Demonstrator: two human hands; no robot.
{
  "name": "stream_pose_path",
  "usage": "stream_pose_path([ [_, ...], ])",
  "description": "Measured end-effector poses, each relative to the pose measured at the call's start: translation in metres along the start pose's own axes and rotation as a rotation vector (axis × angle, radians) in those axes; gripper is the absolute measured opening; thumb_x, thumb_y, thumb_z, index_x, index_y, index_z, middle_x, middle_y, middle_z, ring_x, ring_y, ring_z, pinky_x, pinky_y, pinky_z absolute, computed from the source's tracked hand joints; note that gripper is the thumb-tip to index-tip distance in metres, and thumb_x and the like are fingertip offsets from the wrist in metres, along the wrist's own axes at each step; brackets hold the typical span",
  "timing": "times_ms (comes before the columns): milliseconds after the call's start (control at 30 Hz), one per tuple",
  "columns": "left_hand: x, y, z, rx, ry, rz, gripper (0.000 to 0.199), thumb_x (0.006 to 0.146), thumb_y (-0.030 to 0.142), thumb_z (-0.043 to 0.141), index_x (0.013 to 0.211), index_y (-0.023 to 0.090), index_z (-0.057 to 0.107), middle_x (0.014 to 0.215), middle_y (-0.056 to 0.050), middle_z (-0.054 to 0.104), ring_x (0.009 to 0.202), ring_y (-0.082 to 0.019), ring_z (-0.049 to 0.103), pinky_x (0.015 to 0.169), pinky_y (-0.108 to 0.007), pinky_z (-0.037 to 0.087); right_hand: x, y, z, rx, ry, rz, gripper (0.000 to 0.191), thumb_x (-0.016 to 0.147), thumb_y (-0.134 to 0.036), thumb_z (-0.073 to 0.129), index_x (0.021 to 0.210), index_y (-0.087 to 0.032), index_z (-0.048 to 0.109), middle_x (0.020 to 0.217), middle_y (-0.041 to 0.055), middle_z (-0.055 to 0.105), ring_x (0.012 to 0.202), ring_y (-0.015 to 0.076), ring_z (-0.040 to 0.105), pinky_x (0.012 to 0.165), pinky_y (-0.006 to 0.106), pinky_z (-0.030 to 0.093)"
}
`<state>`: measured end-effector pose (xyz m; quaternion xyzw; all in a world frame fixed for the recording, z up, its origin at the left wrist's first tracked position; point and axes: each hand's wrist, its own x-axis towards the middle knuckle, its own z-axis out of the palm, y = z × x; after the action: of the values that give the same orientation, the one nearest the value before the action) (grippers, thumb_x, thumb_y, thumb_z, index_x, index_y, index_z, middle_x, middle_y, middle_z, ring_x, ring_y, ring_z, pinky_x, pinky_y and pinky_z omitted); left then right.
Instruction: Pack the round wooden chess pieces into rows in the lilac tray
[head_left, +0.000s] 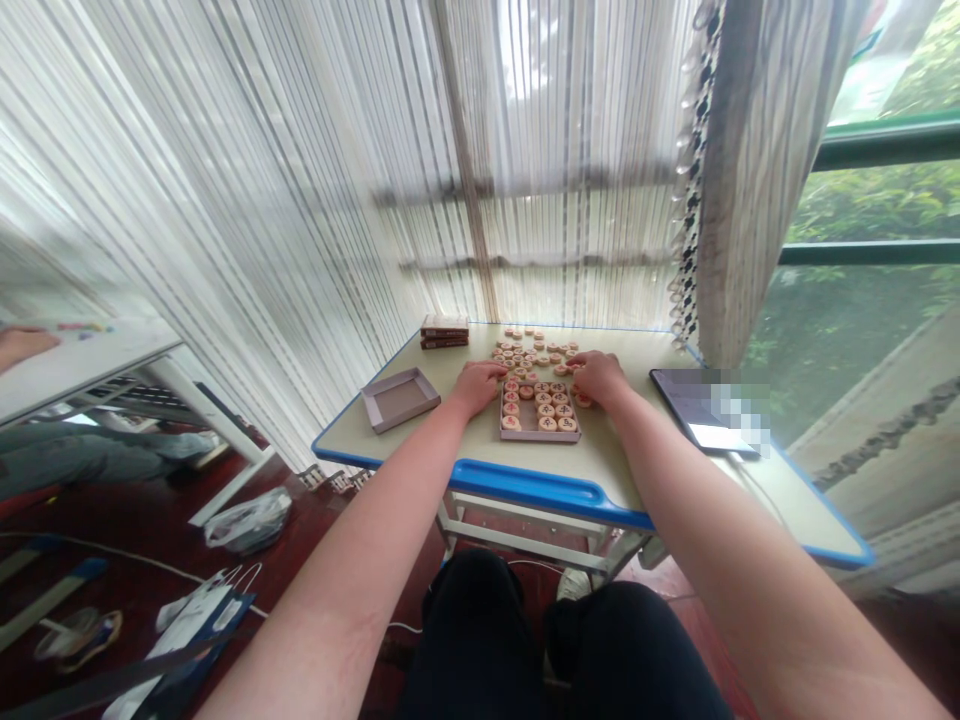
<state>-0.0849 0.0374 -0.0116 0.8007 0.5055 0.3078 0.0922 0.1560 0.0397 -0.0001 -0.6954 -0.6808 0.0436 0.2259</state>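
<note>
Sheer, pale striped curtains [300, 150] hang behind a cream-topped desk with blue edging [600, 450]; daylight comes through the window at right. From where I stand, the seated person has both bare forearms stretched forward across the desk.

Position: a shallow mauve-grey cardboard box [540, 436] sits between the hands, toward the person's side. It looks wider than deep, though foreshortening makes the long axis uncertain. Inside: round pale-wood discs with red characters in a column at left, discs with dark characters in two columns at right, and a bare gap between. Loose round wooden discs [529, 357] lie scattered beyond the box, toward the curtain.

Key relation: the gap lies to the right of and nearer the person than the left fingertips. Left hand [480, 387] is nearer to it; right hand [600, 378] is over by the box's far right corner, with wooden discs at its edge.

Pose: both hands palm down, fingers bent inward at the near margin of the scatter. Fingers of either hand: cannot tell whether apart, together or clamped on a disc; too small.

Also noted: matching empty cardboard tray [401, 400] at left; dark tablet [682, 405] at right.
</note>
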Motion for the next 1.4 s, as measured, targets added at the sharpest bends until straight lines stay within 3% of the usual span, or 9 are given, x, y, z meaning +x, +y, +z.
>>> stream_pose_path([
  [167,0.000,-0.001,-0.002,0.065,0.040,-0.013,0.031,0.073,0.012,0.045,0.087,0.019,0.071,0.094,-0.004,0.068,0.096,-0.017,0.057,0.096,-0.030,0.037,0.000,-0.002,0.002,-0.003,-0.004,-0.002,0.034,0.069,-0.019,0.052,0.097,-0.024,0.070,0.104,0.0060,0.065,0.100,0.0235,0.053,0.089,0.034,0.040],
  [267,-0.001,-0.002,-0.002,0.116,0.062,-0.019,0.029,0.074,0.019,0.050,0.095,0.018,0.070,0.091,-0.006,0.067,0.092,-0.019,0.056,0.095,-0.032,0.037,0.000,-0.003,0.004,-0.013,-0.007,-0.023,0.031,0.070,-0.019,0.050,0.093,-0.024,0.071,0.099,0.0063,0.066,0.095,0.0222,0.055,0.089,0.033,0.039],
  [367,0.000,-0.003,0.000,0.160,0.047,-0.027,0.031,0.076,0.027,0.052,0.102,0.019,0.068,0.090,-0.007,0.065,0.094,-0.020,0.055,0.095,-0.036,0.035,-0.001,-0.004,0.003,-0.016,0.006,-0.037,0.031,0.071,-0.020,0.049,0.093,-0.024,0.071,0.100,0.0067,0.065,0.097,0.0224,0.054,0.089,0.033,0.038],
  [533,0.001,-0.002,0.000,0.173,0.017,-0.072,0.027,0.076,0.031,0.053,0.094,0.018,0.069,0.090,-0.008,0.064,0.098,-0.022,0.052,0.095,-0.037,0.033,-0.002,-0.006,0.002,-0.017,0.010,-0.037,0.030,0.073,-0.022,0.050,0.094,-0.024,0.071,0.106,0.0068,0.063,0.104,0.0230,0.050,0.092,0.033,0.036],
  [667,0.000,-0.002,-0.001,0.122,0.095,-0.085,0.025,0.075,0.031,0.057,0.093,0.015,0.065,0.092,-0.009,0.064,0.094,-0.021,0.054,0.092,-0.036,0.036,0.000,-0.005,0.004,-0.023,0.005,-0.053,0.029,0.073,-0.023,0.049,0.091,-0.024,0.071,0.106,0.0071,0.063,0.106,0.0234,0.049,0.093,0.034,0.035],
  [900,-0.002,-0.001,-0.004,-0.146,0.162,-0.161,0.022,0.073,0.029,0.062,0.090,0.017,0.061,0.081,-0.004,0.065,0.076,-0.015,0.059,0.073,-0.029,0.046,-0.003,-0.011,0.002,0.000,0.066,-0.070,0.027,0.075,-0.026,0.050,0.094,-0.022,0.070,0.109,0.0079,0.061,0.107,0.0244,0.047,0.094,0.036,0.034],
  [1067,-0.001,0.004,-0.005,-0.519,0.205,-0.206,0.030,0.074,0.027,0.060,0.102,0.017,0.060,0.091,-0.005,0.067,0.079,-0.014,0.061,0.070,-0.027,0.049,-0.025,-0.039,-0.006,0.074,0.202,-0.315,0.029,0.082,-0.030,0.047,0.103,-0.024,0.065,0.111,0.0051,0.060,0.104,0.0219,0.048,0.090,0.033,0.038],
  [1233,-0.003,0.016,-0.010,-0.813,0.158,-0.184,0.036,0.069,0.034,0.066,0.097,0.012,0.064,0.093,-0.009,0.068,0.080,-0.016,0.062,0.071,-0.028,0.050,-0.050,-0.065,-0.015,0.058,0.219,-0.451,0.038,0.083,-0.039,0.048,0.119,-0.030,0.055,0.116,0.0047,0.057,0.105,0.0237,0.049,0.084,0.035,0.041],
  [1400,-0.007,0.025,-0.015,-0.894,0.061,-0.166,0.043,0.064,0.039,0.069,0.098,0.013,0.066,0.091,-0.008,0.069,0.079,-0.016,0.062,0.070,-0.029,0.049,-0.056,-0.072,-0.015,0.011,0.265,-0.533,0.035,0.086,-0.037,0.045,0.120,-0.031,0.055,0.115,0.0035,0.059,0.106,0.0230,0.048,0.087,0.035,0.039],
])
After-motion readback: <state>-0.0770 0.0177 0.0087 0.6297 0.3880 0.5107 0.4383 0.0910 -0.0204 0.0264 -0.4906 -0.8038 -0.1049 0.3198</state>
